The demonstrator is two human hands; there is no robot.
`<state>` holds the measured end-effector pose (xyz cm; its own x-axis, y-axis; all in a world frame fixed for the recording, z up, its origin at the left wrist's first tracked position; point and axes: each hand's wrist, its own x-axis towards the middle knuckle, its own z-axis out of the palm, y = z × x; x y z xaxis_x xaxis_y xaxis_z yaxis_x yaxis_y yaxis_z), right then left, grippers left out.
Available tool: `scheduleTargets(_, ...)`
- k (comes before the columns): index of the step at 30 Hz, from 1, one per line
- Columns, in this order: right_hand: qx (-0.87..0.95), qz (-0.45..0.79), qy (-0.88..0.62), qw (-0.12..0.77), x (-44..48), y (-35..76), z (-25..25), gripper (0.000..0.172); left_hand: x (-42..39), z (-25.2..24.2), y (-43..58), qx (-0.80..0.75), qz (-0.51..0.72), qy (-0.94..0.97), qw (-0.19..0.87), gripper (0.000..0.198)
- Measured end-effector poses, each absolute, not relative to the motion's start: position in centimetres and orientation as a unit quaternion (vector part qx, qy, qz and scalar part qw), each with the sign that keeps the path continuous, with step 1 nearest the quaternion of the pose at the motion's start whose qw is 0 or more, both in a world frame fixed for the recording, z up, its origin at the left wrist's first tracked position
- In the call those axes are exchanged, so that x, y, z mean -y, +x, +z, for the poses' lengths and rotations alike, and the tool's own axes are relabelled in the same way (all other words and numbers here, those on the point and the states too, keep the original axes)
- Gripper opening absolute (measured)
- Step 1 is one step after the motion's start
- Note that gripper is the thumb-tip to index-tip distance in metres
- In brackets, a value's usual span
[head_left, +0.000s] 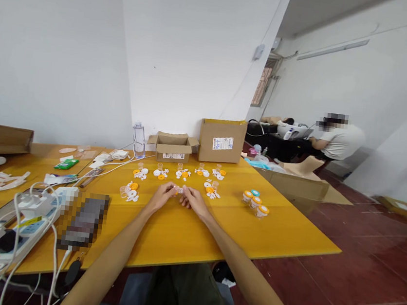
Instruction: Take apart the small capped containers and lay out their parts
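Note:
Near the middle of the table, my left hand (162, 197) and my right hand (194, 201) meet with fingers closed on a small clear plastic part (179, 190). Its exact shape is too small to make out, and fingers cover some of it. Around my hands lie several small groups of parts: white discs (132, 194), orange rings (210, 190) and clear plastic cups (123, 191). To the right of my right hand stands a cluster of small clear containers with orange lids (263, 209) and a teal lid (255, 192).
Behind the parts are an open small carton (173, 148), a larger closed box (222, 142) and a water bottle (138, 140). A cabled power strip (33, 226) and a phone (85, 220) lie left. A person (342, 141) sits at the far right.

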<state>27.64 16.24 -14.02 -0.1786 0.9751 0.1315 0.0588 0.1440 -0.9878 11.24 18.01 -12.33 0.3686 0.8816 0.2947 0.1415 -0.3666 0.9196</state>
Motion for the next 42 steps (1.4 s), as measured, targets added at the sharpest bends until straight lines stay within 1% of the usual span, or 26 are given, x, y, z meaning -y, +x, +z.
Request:
scheduleTargets(3, 0.6, 0.471, -0.419, 0.492, -15.9, 27.7, -14.0, 0.036, -18.0, -12.3, 11.2, -0.368, 0.43, 0.704, 0.43, 0.039)
scheduleTargets(6, 0.601, 0.458, -0.402, 0.517, -15.4, 27.9, -13.7, 0.036, -18.0, -12.1, 11.2, -0.38, 0.434, 0.698, 0.424, 0.04)
scheduleTargets(9, 0.596, 0.449, -0.413, 0.522, -15.3, 27.8, -13.7, 0.034, -18.1, -12.0, 11.1, -0.388, 0.443, 0.69, 0.421, 0.041)
scheduleTargets(11, 0.596, 0.41, -0.431, 0.54, -15.5, 27.8, -13.7, 0.032, -18.1, -11.9, 11.0, -0.388, 0.456, 0.681, 0.422, 0.04)
scheduleTargets(14, 0.599, 0.303, -0.479, 0.566, -16.0, 27.7, -13.8, 0.024, -18.3, -12.0, 10.9, -0.386, 0.482, 0.663, 0.423, 0.038)
scheduleTargets(16, 0.606, 0.235, -0.527, 0.548, -16.4, 27.7, -13.8, 0.019, -18.5, -12.0, 10.8, -0.384, 0.496, 0.655, 0.422, 0.035)
scheduleTargets(18, 0.617, 0.184, -0.575, 0.505, -17.1, 27.7, -13.9, 0.015, -18.7, -12.2, 10.6, -0.385, 0.505, 0.648, 0.421, 0.032)
scheduleTargets(21, 0.623, 0.149, -0.63, 0.439, -18.6, 27.6, -14.3, 0.01, -19.1, -12.5, 10.3, -0.393, 0.51, 0.637, 0.424, 0.031)
scheduleTargets(25, 0.625, 0.146, -0.648, 0.41, -20.6, 27.4, -15.1, 0.01, -19.6, -13.0, 10.3, -0.404, 0.505, 0.628, 0.433, 0.033)
scheduleTargets(30, 0.616, 0.145, -0.663, 0.401, -21.0, 27.4, -15.2, 0.021, -19.7, -13.3, 10.4, -0.398, 0.512, 0.621, 0.441, 0.034)
scheduleTargets(32, 0.61, 0.14, -0.661, 0.414, -20.3, 27.4, -15.0, 0.025, -19.7, -13.3, 10.4, -0.397, 0.507, 0.627, 0.439, 0.034)
scheduleTargets(34, 0.609, 0.149, -0.634, 0.452, -19.4, 27.5, -14.6, 0.025, -19.6, -13.2, 10.4, -0.396, 0.499, 0.634, 0.438, 0.035)
scheduleTargets(37, 0.639, 0.208, -0.542, 0.505, -18.4, 27.4, -14.3, 0.019, -19.5, -13.2, 10.4, -0.389, 0.485, 0.651, 0.436, 0.035)
scheduleTargets(39, 0.654, 0.273, -0.486, 0.511, -18.0, 27.3, -14.2, 0.018, -19.6, -13.3, 10.4, -0.381, 0.472, 0.665, 0.436, 0.034)
scheduleTargets(42, 0.642, 0.367, -0.449, 0.501, -18.0, 27.1, -14.3, 0.018, -19.6, -13.5, 10.5, -0.371, 0.453, 0.681, 0.439, 0.033)
